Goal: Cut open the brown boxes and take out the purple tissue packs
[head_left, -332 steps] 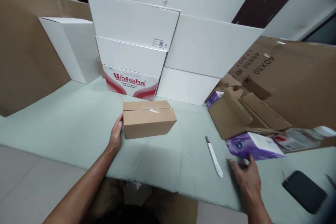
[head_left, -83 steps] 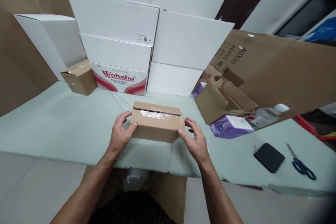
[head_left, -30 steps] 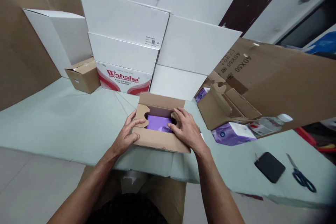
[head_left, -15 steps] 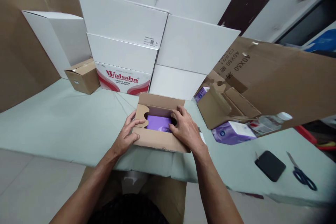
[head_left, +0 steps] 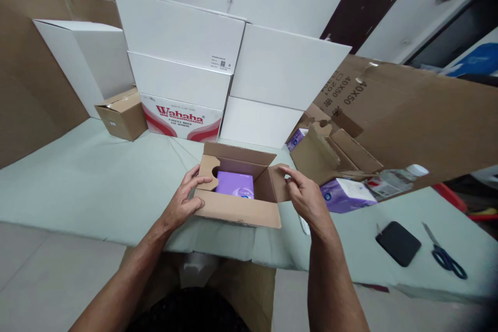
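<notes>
An open cardboard box (head_left: 237, 210) sits in front of me with its flaps raised or folded out. Inside, towards its left end, lies a purple tissue pack (head_left: 234, 184); the right part of the interior shows bare cardboard. My left hand (head_left: 182, 197) grips the box's left end, fingers over the notched left flap (head_left: 209, 171) and thumb at the front flap. At the other end, my right hand (head_left: 307, 194) has the outward-folded right flap (head_left: 279, 182) between its fingers and thumb. A thin white object (head_left: 304, 224) shows partly beside my right wrist.
To the right stand another open carton (head_left: 317, 158), a purple tissue pack (head_left: 346, 196) and a clear bottle (head_left: 399, 181). Nearer are a black pad (head_left: 399, 243) and scissors (head_left: 443, 257). A white Wahaha carton (head_left: 182, 116) and small brown box (head_left: 124, 114) stand behind.
My right hand has moved right, out of the box opening, and the right flap is now folded outward. More of the purple pack and the interior shows. My left hand stays put.
</notes>
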A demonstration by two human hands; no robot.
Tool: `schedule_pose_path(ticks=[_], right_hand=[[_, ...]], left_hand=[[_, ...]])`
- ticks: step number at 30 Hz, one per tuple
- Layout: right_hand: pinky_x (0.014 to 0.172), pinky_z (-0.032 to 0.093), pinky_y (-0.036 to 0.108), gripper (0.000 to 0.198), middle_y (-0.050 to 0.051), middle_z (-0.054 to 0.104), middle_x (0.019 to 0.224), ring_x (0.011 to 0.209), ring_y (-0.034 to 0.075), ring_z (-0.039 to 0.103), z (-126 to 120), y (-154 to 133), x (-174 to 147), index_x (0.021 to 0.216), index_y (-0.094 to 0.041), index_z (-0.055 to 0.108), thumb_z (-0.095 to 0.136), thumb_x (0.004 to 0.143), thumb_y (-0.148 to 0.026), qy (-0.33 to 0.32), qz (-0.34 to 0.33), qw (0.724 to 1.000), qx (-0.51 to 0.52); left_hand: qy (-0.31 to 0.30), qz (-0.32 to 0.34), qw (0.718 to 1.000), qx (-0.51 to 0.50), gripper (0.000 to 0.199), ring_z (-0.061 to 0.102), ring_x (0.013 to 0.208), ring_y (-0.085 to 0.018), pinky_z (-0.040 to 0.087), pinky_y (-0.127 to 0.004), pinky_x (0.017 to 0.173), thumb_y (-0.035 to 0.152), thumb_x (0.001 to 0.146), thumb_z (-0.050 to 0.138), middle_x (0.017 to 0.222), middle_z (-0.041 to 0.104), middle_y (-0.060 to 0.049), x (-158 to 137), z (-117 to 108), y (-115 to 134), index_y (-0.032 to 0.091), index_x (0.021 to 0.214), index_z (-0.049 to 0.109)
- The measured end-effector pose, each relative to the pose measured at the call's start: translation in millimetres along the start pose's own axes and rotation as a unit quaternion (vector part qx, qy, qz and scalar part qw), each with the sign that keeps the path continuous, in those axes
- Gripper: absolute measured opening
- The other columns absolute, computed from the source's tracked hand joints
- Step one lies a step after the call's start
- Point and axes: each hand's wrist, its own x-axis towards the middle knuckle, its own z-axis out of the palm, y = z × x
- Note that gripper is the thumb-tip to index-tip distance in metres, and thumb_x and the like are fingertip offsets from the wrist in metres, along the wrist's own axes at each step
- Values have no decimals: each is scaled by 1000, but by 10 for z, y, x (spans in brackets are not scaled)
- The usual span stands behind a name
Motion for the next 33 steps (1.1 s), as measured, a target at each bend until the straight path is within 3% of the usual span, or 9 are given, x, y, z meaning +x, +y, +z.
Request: schedule_pose_path(ticks=[5,10,14,18,21,24,26,28,33], right_hand=[[100,55,48,47,11,65,143,121,31,67,106,83,-73,128,-25,73,42,93,-21,27,-6,994,-103],[101,54,53,45,17,55,152,129,36,60,200,63,-148,127,-21,73,41,100,-35,25,-5,992,-126],[103,52,55,46,20,50,155,131,38,57,198,10,-166,132,-19,70,49,98,-43,13,-17,987,-160],[100,51,57,50,20,50,156,132,40,55,186,-10,-174,133,-20,69,59,93,-48,6,-26,978,-208],[98,51,56,46,18,53,153,131,39,55,196,-11,-184,131,-23,69,61,92,-47,11,-36,974,-223],[97,51,55,43,19,53,153,133,40,54,209,-22,-196,130,-24,69,60,93,-44,15,-35,972,-231],[98,50,56,43,20,53,154,134,40,53,214,-32,-203,130,-22,69,59,94,-43,13,-30,972,-234],[98,50,57,43,20,53,153,134,40,54,216,-36,-208,131,-22,68,59,94,-42,12,-32,972,-231],[98,51,56,43,17,57,149,131,39,56,229,10,-203,133,-24,67,57,95,-42,20,-39,977,-210]], left_hand=[[-1,23,998,54,57,31,158,-39,31,-58,126,28,71,57,166,40,-14,9,-57,66,20,126,71],[0,47,994,103,49,38,154,-38,38,-56,123,31,77,59,164,45,-14,44,-168,260,21,124,71],[-83,88,982,143,44,52,145,-35,43,-51,119,33,85,59,157,55,-12,218,-293,568,22,126,71],[-230,143,937,221,40,63,132,-31,52,-44,109,33,90,57,139,70,-9,493,-276,824,23,126,73],[-269,187,905,272,31,59,138,-32,48,-44,111,33,93,57,126,77,-7,646,-112,871,26,115,77],[-287,207,862,364,28,67,120,-33,46,-47,106,37,96,54,99,80,-8,696,72,830,26,91,79],[-268,219,834,429,33,69,101,-34,45,-52,104,38,95,55,77,75,-10,680,124,800,23,74,76],[-227,230,821,470,35,67,93,-34,40,-58,108,37,94,55,70,71,-11,636,90,788,22,68,73],[-72,231,830,502,33,65,100,-35,27,-67,118,45,93,56,90,74,-12,415,-220,737,21,93,79]])
